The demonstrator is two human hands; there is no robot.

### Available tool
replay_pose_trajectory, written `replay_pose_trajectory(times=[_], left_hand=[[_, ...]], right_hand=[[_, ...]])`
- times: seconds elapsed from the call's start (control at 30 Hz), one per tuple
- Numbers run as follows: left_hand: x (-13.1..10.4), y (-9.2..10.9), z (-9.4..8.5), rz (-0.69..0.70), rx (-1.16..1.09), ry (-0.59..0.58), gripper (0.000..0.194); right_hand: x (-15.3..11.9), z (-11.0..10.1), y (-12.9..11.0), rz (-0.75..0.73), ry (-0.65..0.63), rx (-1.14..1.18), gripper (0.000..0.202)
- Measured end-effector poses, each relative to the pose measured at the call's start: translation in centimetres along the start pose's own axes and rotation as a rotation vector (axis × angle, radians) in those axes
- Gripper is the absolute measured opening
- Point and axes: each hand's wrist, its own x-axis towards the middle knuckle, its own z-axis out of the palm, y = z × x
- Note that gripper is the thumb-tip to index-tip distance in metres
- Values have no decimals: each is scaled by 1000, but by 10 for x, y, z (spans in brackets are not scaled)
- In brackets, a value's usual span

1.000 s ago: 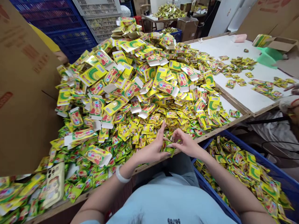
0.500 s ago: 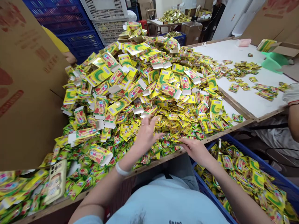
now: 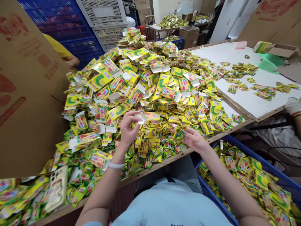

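Near the middle of the heap, my left hand (image 3: 129, 128) pinches the open flap end of a small yellow box (image 3: 150, 118), which lies level with its printed side showing. My right hand (image 3: 194, 139), to the right of the box, has its fingers closed on green and yellow sachets (image 3: 179, 133). A gap separates the sachets from the box. Around and behind both hands rises a big pile of yellow boxes (image 3: 100, 80), many with white flaps open. Small green sachets (image 3: 94, 171) spread along the front.
A blue crate (image 3: 285, 180) full of packs stands low at the right. A phone (image 3: 57, 188) lies at the front left, beside a tall cardboard box (image 3: 30, 94). Another person's arm (image 3: 70, 59) shows behind the pile, and a gloved hand (image 3: 293, 106) at the right edge.
My left hand has moved left and up and now holds a box. My right hand has lifted slightly, with sachets in its fingers. The view has shifted a little.
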Motion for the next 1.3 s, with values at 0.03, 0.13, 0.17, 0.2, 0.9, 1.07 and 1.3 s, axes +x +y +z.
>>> replay_pose_trajectory(times=[0.03,0.13,0.17,0.2,0.9,1.07,1.3], left_hand=[[-5,5,0,0,-62,-33,28],[-23,17,10,-55,-316,-83,31],[-31,20,17,-87,-409,-59,37],[-40,22,27,-117,-494,-26,49],[-78,68,52,-536,-684,-611,42],[-80,60,50,-490,-611,-624,43],[-84,58,53,-424,-532,-641,39]], right_hand=[[5,8,3,36,-26,116,39],[14,33,16,121,-56,282,39],[14,40,20,135,-47,293,39],[12,47,24,142,-33,294,40],[-25,60,-67,-564,-170,-942,15],[-25,55,-90,-452,-278,-1178,13],[-30,56,-86,-395,-273,-1255,10]])
